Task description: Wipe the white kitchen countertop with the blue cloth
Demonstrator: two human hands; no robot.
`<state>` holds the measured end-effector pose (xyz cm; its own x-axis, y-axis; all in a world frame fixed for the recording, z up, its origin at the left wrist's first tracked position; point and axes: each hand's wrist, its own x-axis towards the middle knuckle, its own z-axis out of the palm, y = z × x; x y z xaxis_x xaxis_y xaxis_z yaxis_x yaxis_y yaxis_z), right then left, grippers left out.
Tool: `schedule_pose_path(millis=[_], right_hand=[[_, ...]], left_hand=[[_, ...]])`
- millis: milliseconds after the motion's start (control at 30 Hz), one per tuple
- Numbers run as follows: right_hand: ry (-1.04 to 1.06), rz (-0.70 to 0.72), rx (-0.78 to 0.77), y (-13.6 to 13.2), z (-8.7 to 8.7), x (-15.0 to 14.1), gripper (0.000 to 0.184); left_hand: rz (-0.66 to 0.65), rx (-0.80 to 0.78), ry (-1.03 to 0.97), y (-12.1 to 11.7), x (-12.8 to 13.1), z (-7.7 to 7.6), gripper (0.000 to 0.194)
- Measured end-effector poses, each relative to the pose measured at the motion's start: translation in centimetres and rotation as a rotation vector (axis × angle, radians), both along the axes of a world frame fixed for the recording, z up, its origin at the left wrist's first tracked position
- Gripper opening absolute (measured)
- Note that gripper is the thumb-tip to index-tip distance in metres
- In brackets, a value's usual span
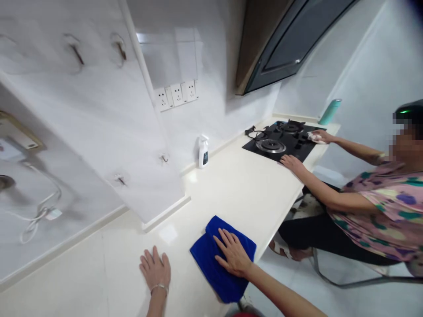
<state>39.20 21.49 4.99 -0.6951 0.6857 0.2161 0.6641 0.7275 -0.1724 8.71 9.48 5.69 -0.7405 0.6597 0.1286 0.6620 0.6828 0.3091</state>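
A blue cloth [206, 255] lies spread on the cream countertop [231, 193], with one corner hanging over the front edge. My right hand [233, 255] rests flat on top of it, fingers spread. To the left, my left hand [155, 268] lies palm down on the bare counter, its fingers apart and nothing in it. A bracelet [159, 287] circles that wrist. The two hands are apart, and the left one does not touch the cloth.
A white spray bottle [203, 152] stands against the wall. Farther along is a black gas hob [294, 145], where a seated person [376, 211] holds a white cloth [316, 138]. A teal bottle [330, 111] stands in the corner; a range hood [287, 44] hangs above.
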Motion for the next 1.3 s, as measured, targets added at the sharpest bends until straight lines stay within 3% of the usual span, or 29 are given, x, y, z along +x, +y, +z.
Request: schedule_pose_path(millis=[67,167,233,333,500,633,733,800,900,1000,1167,1233,1300], right_hand=[[-0.011,0.064,0.004,2.0,0.4,1.0,0.063],[-0.023,0.127,0.046,4.0,0.3,1.7,0.059],[-0.02,0.103,0.082,4.0,-0.4,1.5,0.059],[0.014,-0.034,0.142,2.5,-2.3,0.8,0.058],[0.105,-0.23,0.193,-1.9,-4.3,-1.1,0.061],[0.167,-0.22,0.159,-6.3,-3.9,-3.7,0.062],[0.211,-0.093,0.067,-8.5,-2.9,-5.1,0.055],[0.286,-0.025,-0.011,-8.5,-2.4,-5.0,0.047],[0.462,-0.124,-0.042,-6.5,-2.1,-2.8,0.043],[0.469,-0.237,0.013,-4.0,-2.0,0.0,0.04],[0.365,-0.279,0.023,-2.7,-2.3,1.1,0.035],[0.329,-0.295,0.022,-2.9,-2.5,0.8,0.037],[0.307,-0.307,0.021,-3.1,-2.5,0.5,0.038]], left_hand=[[-0.205,0.086,0.047,-0.4,2.0,-0.7,0.054],[-0.732,0.165,0.127,-0.5,7.9,-1.8,0.052],[-0.917,0.14,0.127,-0.3,11.8,-2.5,0.06],[-0.941,0.09,0.12,-0.5,14.3,-3.2,0.071],[-0.959,0.018,0.127,-3.4,9.8,-2.3,0.074],[-0.936,-0.065,0.118,-7.2,6.1,-0.7,0.085],[-0.892,-0.13,0.123,-10.3,3.6,0.5,0.086],[-0.857,-0.153,0.136,-12.3,1.6,1.0,0.084],[-0.793,-0.163,0.159,-13.5,-0.4,1.5,0.078],[-0.71,-0.098,0.171,-11.2,1.1,1.5,0.062],[-0.776,-0.021,0.11,-6.0,8.0,0.8,0.059],[-0.782,-0.02,0.099,-6.1,9.3,0.6,0.064],[-0.794,-0.033,0.092,-7.6,9.1,0.4,0.067]])
